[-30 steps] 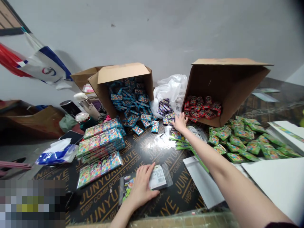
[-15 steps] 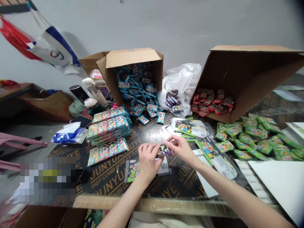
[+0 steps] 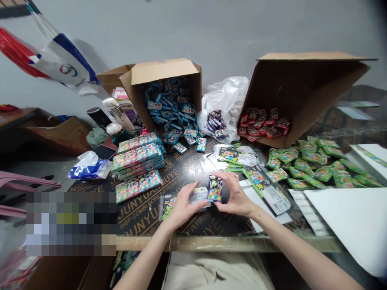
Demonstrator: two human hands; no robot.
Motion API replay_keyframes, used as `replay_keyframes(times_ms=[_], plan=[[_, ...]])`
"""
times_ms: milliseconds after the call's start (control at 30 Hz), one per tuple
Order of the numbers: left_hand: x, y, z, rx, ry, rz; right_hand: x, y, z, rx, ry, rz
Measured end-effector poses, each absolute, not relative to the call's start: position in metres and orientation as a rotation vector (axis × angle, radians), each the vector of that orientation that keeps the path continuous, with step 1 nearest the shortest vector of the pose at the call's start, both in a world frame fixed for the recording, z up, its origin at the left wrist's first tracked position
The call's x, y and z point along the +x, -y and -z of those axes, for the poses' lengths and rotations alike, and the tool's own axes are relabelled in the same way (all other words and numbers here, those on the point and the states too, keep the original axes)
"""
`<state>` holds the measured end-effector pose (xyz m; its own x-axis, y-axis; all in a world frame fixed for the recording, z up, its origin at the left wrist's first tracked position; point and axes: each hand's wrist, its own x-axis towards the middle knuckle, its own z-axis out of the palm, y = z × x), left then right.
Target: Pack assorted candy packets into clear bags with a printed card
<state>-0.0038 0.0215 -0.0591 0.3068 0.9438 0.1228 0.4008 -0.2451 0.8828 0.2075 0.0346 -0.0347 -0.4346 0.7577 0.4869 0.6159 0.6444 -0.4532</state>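
Observation:
A small purple box [image 3: 215,188] with a colourful printed front stands between the thumb and fingers of my right hand [image 3: 237,195]. My left hand [image 3: 186,204] is just left of it, thumb and fingers apart; its thumb tip comes close to the box, and I cannot tell whether they touch. Beneath the left hand lies a printed clear-windowed pouch [image 3: 167,206], partly hidden by that hand. More pouches [image 3: 237,155] lie beyond my hands, and another green-and-black pouch [image 3: 262,183] is to the right.
Wrapped multicoloured packs [image 3: 137,159] are stacked at left, beside a tissue pack [image 3: 90,166]. Behind stand a carton [image 3: 166,72] of blue boxes, a plastic bag [image 3: 229,96] of purple boxes and a carton [image 3: 302,88] of red boxes. Green boxes [image 3: 314,161] are heaped at right.
The purple box has turned from lying sideways between both hands to upright in my right hand. My left hand has opened and moved slightly away from it. The view has shifted slightly.

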Motion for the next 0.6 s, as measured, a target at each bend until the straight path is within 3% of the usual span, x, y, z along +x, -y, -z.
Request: replay_keyframes(times_ms=[167, 467, 600], plan=[[-0.020, -0.023, 0.089, 2.381, -1.363, -0.578, 0.233, -0.041, 0.060, -1.250, 2.298, -0.171], [-0.026, -0.024, 0.078, 2.443, -1.235, -0.628, 0.229, -0.032, 0.060, -1.032, 2.423, -0.579], [-0.027, -0.027, 0.076, 2.421, -1.317, -0.714, 0.223, -0.031, 0.057, -1.149, 2.225, -0.478]])
